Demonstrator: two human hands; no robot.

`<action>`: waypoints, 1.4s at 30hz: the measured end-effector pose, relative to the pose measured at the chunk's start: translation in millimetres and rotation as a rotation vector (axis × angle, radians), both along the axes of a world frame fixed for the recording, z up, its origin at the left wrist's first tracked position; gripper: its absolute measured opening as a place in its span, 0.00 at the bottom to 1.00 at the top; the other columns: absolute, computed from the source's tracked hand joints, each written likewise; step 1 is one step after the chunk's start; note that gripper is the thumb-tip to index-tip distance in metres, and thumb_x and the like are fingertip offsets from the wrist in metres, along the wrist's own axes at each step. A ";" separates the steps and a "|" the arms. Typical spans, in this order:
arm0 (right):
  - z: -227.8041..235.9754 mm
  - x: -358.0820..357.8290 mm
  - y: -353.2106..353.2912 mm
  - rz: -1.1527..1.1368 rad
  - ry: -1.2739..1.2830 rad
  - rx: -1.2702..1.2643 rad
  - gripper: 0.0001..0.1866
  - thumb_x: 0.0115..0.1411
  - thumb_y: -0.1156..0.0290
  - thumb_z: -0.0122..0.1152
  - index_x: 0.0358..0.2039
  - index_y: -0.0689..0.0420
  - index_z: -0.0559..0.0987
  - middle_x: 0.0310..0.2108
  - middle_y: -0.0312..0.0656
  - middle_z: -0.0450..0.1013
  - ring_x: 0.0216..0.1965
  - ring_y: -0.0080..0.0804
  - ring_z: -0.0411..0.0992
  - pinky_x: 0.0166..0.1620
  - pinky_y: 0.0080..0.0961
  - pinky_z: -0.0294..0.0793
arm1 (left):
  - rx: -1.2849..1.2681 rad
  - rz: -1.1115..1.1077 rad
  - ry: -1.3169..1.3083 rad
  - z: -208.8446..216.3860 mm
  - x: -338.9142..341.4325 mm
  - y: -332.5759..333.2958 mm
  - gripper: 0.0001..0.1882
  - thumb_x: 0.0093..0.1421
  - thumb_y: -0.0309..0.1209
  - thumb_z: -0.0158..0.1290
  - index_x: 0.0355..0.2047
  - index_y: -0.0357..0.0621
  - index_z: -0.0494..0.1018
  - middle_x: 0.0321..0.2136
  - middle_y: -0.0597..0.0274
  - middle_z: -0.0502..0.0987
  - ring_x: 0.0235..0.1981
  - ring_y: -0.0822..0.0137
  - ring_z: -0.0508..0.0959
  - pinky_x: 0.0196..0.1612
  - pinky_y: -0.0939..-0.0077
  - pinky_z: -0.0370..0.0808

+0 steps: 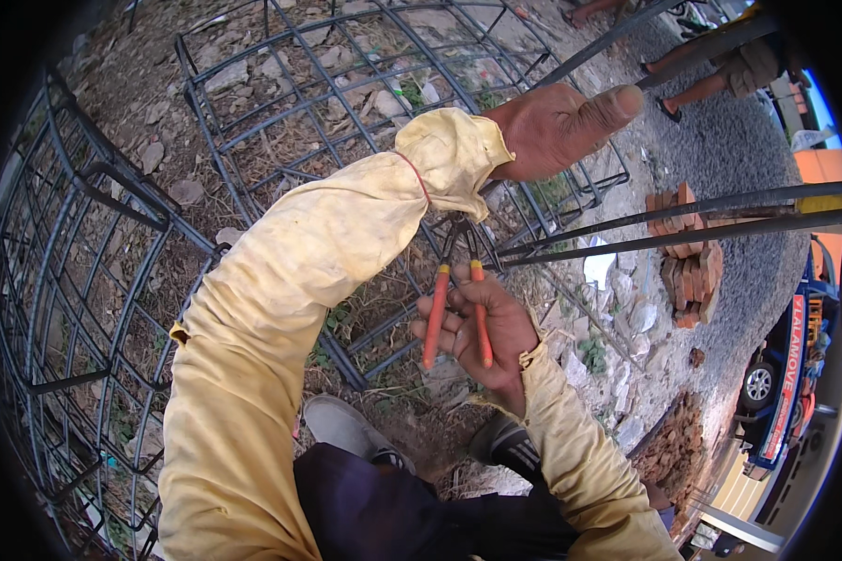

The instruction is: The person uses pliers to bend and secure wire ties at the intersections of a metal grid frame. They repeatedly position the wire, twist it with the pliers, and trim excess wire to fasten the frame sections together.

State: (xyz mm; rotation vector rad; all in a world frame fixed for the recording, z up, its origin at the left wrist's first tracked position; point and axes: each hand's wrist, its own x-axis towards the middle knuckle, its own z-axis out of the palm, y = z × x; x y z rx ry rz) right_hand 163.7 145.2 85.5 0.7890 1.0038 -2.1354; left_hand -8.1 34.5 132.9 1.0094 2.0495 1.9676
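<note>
My right hand (496, 341) grips a pair of pincers with orange handles (435, 313). Their dark jaws point up at a crossing of bars in the steel rebar cage (346, 103) lying on the ground ahead. My left hand (552, 126), in a yellow sleeve, reaches across above them and closes around a bar at the cage's right end, thumb stretched out. Two long straight rebars (702, 220) run from under that hand out to the right.
A second rebar cage (75, 280) curves along the left. A stack of red bricks (688, 266) and loose stones lie to the right, more bricks lower right. Another person's legs (692, 75) stand at top right. A blue vehicle (786, 374) is parked at right. My shoes (346, 425) rest below.
</note>
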 end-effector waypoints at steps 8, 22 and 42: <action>7.5 2.8 -17.6 0.096 -0.054 0.212 0.12 0.67 0.62 0.48 0.49 0.48 0.64 0.34 0.41 0.68 0.33 0.37 0.75 0.36 0.38 0.83 | 0.059 0.061 0.011 -3.6 0.9 2.7 0.47 0.56 0.76 0.27 0.04 0.44 0.56 0.07 0.67 0.52 0.13 0.71 0.55 0.18 0.62 0.59; -23.7 17.6 -12.4 -0.118 -0.128 -0.405 0.12 0.64 0.52 0.57 0.37 0.44 0.70 0.23 0.26 0.67 0.18 0.13 0.64 0.21 0.15 0.69 | 0.033 -0.010 0.013 2.7 -0.2 -5.5 0.43 0.56 0.76 0.24 0.12 0.47 0.59 0.11 0.70 0.56 0.15 0.75 0.57 0.19 0.74 0.55; -2.1 3.3 3.8 0.021 -0.182 -0.186 0.02 0.63 0.64 0.55 0.36 0.42 0.73 0.16 0.30 0.72 0.11 0.23 0.69 0.08 0.20 0.64 | 0.051 0.047 0.033 -2.6 2.6 0.8 0.48 0.56 0.76 0.26 0.06 0.41 0.58 0.07 0.63 0.53 0.12 0.67 0.55 0.19 0.60 0.60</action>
